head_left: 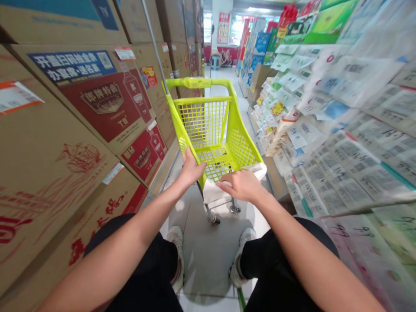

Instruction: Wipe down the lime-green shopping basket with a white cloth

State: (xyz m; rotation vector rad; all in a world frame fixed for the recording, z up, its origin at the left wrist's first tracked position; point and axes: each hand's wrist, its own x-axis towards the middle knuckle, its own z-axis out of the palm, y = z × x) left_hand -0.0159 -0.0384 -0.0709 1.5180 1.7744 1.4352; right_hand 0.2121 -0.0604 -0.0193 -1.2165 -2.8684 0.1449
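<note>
Cartons (pixel 74 125) stacked in tall brown tiers line a shop aisle from 9 to 11 o'clock, many printed in red, facing banks of plastic-wrapped packs (pixel 344 160) piled from 1 to 3 o'clock, some with handwritten prices. Between them, on the pale tiled floor (pixel 203 268), a person in black trousers sits low at 6 o'clock, knees bent and spread wide, beside a lime-green shopping cart (pixel 239 116) that stands upright at 12 o'clock, just ahead of the knees. The bottom of its latticed basket shows bare. Well beyond the cart, also near 12 o'clock, is a small blue stool (pixel 215 63). A thin metal pole (pixel 152 37) rises from the cart's corner at 11 o'clock, leaning outward toward the cartons. White shoes (pixel 176 255) are planted at 5 and 7 o'clock, one on either side. A white cloth (pixel 214 191), perhaps paper, drapes over the cart's near rim, running from 6 o'clock round to the corner at 5. Both hands are at work on that rim: the right hand (pixel 242 185) is closed over the cloth, pressing it to the edge, while the left hand (pixel 192 168) grips the bare side rim at 7 o'clock, thumb inward. Small castors (pixel 212 219) show beneath the near end, and orange-edged price tags (pixel 125 53) dot the cartons.
</note>
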